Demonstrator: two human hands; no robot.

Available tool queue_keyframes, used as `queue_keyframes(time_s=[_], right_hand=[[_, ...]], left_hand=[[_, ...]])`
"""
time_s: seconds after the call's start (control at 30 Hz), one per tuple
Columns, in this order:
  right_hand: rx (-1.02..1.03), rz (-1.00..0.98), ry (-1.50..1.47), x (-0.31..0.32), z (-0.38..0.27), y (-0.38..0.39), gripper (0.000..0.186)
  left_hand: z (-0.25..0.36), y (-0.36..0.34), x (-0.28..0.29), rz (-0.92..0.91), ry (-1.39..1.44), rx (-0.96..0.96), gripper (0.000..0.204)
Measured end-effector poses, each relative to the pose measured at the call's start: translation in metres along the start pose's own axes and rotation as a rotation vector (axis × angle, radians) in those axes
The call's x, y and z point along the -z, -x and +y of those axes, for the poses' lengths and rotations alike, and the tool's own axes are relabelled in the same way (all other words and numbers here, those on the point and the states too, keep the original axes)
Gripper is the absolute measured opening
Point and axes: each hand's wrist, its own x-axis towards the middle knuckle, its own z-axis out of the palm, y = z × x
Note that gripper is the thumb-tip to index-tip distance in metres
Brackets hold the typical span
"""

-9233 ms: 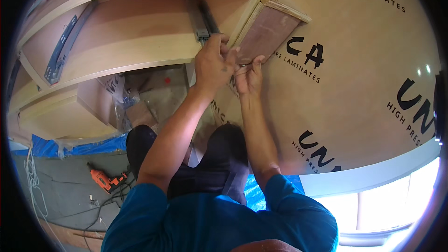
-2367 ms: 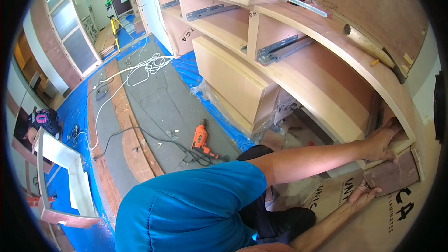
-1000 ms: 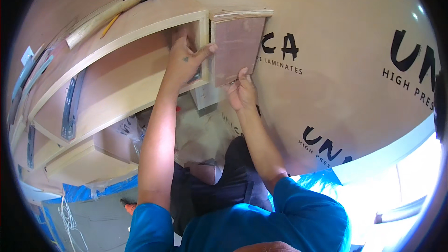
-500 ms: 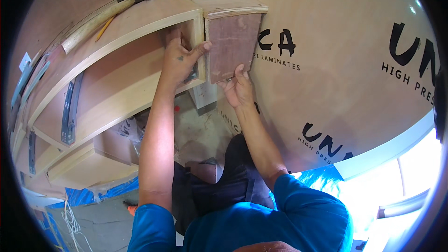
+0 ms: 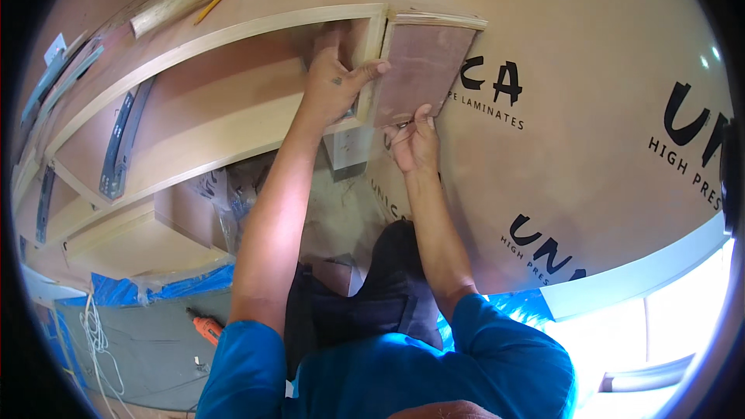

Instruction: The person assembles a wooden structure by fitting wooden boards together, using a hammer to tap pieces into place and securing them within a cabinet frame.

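Note:
My left hand (image 5: pixel 335 87) reaches into the upper opening of a pale plywood cabinet (image 5: pixel 209 136). Its thumb lies across the front edge of the cabinet's right side panel (image 5: pixel 376 45), while the fingers are partly hidden inside. Against the outside of that panel stands a narrow box-like piece with a reddish-brown plywood face (image 5: pixel 423 70). From below, my right hand (image 5: pixel 417 143) pinches the bottom edge of this reddish plywood face, thumb on the front and fingers curled underneath.
A hammer (image 5: pixel 182 1) and a yellow pencil (image 5: pixel 212 7) lie on the cabinet top. Black drawer slides (image 5: pixel 116 155) line the cabinet's left interior. A large printed laminate panel (image 5: pixel 582 163) curves along the right. An orange power tool (image 5: pixel 207 327) and white cord (image 5: pixel 95 334) rest on the floor.
The view has shifted, so the cabinet appears further right and more of the orange tool shows. Both hands keep nearly the same hold on the cabinet and the reddish plywood piece.

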Motion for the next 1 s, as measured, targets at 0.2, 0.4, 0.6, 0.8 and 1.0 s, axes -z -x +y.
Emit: queue_keyframes(time_s=[0.2,0.4,0.6,0.8,1.0], right_hand=[[0.009,-0.002,-0.007,0.004,0.004,-0.002,0.055],[0.005,-0.005,-0.005,0.006,0.009,-0.008,0.053],[0.02,-0.014,0.014,0.007,0.005,-0.005,0.052],[0.016,-0.024,0.008,0.002,0.004,-0.004,0.056],[0.002,-0.041,0.011,0.007,0.002,-0.006,0.058]], left_hand=[[-0.01,0.0,-0.002,0.106,0.0,-0.198,0.116],[-0.013,-0.003,0.001,0.073,-0.045,-0.116,0.116],[-0.008,0.001,-0.001,0.087,-0.073,-0.163,0.112],[-0.011,-0.002,-0.001,0.053,-0.004,-0.14,0.112],[-0.008,-0.003,-0.002,0.064,0.015,-0.183,0.111]])
